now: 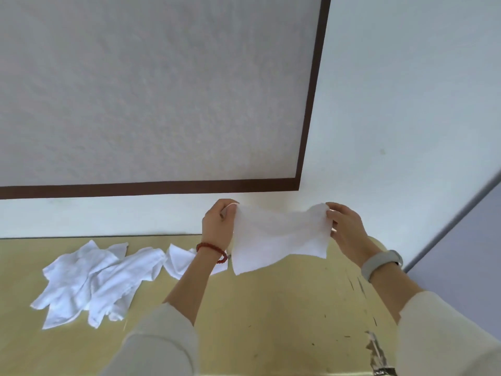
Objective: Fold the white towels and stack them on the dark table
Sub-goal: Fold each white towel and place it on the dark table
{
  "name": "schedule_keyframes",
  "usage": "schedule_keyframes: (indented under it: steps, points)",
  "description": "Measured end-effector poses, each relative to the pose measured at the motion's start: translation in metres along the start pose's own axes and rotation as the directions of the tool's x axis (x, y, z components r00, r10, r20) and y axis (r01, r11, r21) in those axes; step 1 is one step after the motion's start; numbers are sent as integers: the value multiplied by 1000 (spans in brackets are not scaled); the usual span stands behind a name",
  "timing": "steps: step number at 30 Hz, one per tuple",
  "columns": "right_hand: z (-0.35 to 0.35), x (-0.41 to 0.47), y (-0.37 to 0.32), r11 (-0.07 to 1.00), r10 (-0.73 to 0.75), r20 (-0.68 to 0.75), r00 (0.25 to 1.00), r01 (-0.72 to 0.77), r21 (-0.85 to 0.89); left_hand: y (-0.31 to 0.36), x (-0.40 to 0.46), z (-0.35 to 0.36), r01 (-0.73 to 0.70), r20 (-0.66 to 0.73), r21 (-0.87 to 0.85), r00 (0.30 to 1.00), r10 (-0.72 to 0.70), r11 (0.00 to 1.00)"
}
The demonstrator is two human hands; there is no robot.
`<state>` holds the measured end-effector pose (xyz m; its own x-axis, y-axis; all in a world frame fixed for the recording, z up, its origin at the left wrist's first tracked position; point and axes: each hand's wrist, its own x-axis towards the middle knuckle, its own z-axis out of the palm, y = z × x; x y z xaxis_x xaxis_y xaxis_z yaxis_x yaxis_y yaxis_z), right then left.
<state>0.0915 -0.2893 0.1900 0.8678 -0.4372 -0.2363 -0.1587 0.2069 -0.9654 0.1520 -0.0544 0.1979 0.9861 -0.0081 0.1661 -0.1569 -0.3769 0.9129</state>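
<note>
A white towel (pixel 279 237) hangs in the air above the far edge of the yellowish table (pixel 265 316). My left hand (pixel 218 225) pinches its upper left corner and my right hand (pixel 345 229) pinches its upper right corner, so the cloth is stretched between them and sags in the middle. A loose pile of several crumpled white towels (pixel 92 280) lies on the table at the left. One more crumpled towel (pixel 180 260) lies just behind my left forearm, partly hidden by it.
A white wall with a textured panel framed in a dark brown border (pixel 162 187) rises right behind the table. A grey partition (pixel 461 240) stands at the right. Dark scuffs and a torn strip of tape (pixel 376 351) mark the table's right front.
</note>
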Motion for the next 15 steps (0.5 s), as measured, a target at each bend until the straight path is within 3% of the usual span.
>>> schedule_keyframes:
  steps: [4, 6, 10, 13, 15]
  points:
    - [-11, -8, -2, 990, 115, 117, 986, -104, -97, 23, 2, 4, -99, 43, -6, 994, 99, 995]
    - [-14, -16, 3, 977, 146, 83, 986, -130, -170, 24, 1, 1, -80, 15, 32, 997, 79, 996]
    - [-20, -28, -3, 951, -107, -75, 991, 80, -300, 9, 0, -16, 19, -44, 158, 999, -12, 987]
    - [-14, -36, -15, 889, -238, -7, 971, 215, -404, -7, -3, -18, -14, 152, 317, 988, -36, 948]
    - [-2, -42, -24, 820, -254, 153, 955, 296, -489, -5, -10, -8, -103, 355, 239, 935, 12, 965]
